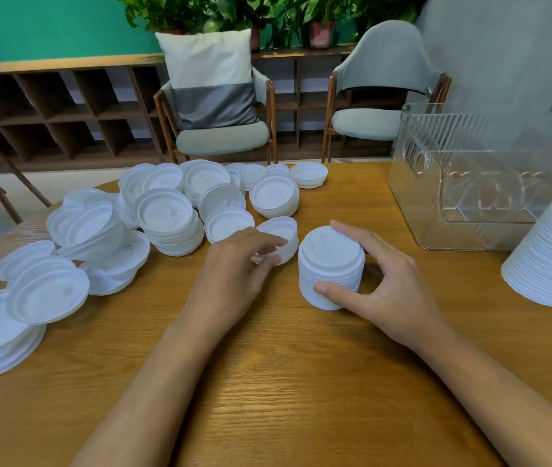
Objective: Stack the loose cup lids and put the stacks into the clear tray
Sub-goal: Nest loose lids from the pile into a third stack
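On the table (284,382), mid-front, a stack (330,264) is gripped by the right hand (392,284), thumb and fingers wrapped round it. A few lids (281,241) just left are pinched by the left hand (234,267). The tray (416,203) is parked back right, the loose heap (166,217) spread out left.

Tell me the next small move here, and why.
Probably carry the few lids pinched in the left hand rightward and seat them on the stack that the right hand steadies upright on the table. They sit tilted just beside its top, and many loose lids lie to the left.
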The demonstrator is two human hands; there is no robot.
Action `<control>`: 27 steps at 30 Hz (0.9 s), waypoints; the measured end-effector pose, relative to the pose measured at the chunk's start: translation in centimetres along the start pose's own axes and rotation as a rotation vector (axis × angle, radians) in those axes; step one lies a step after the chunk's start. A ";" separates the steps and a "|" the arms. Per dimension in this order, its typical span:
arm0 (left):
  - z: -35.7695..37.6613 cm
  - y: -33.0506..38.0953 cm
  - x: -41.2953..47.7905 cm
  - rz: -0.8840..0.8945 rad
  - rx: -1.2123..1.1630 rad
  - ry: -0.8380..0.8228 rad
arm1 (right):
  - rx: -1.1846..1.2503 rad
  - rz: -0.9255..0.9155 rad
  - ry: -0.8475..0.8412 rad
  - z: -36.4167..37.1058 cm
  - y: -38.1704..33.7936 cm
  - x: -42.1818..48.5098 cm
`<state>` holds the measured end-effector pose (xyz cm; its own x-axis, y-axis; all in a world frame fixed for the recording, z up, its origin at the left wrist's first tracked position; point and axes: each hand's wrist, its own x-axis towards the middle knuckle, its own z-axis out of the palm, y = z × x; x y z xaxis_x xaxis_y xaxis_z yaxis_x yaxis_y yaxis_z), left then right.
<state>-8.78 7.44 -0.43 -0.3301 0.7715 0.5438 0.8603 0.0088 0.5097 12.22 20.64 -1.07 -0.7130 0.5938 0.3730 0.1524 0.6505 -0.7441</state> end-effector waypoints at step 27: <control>1.0 3.3 -0.1 -0.308 -0.613 0.157 | 0.091 -0.097 -0.109 1.0 -1.1 -0.3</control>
<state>-5.54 8.00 0.56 -0.6153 0.6901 0.3810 0.3602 -0.1838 0.9146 11.54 19.28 -0.95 -0.7923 0.4721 0.3864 0.0205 0.6536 -0.7565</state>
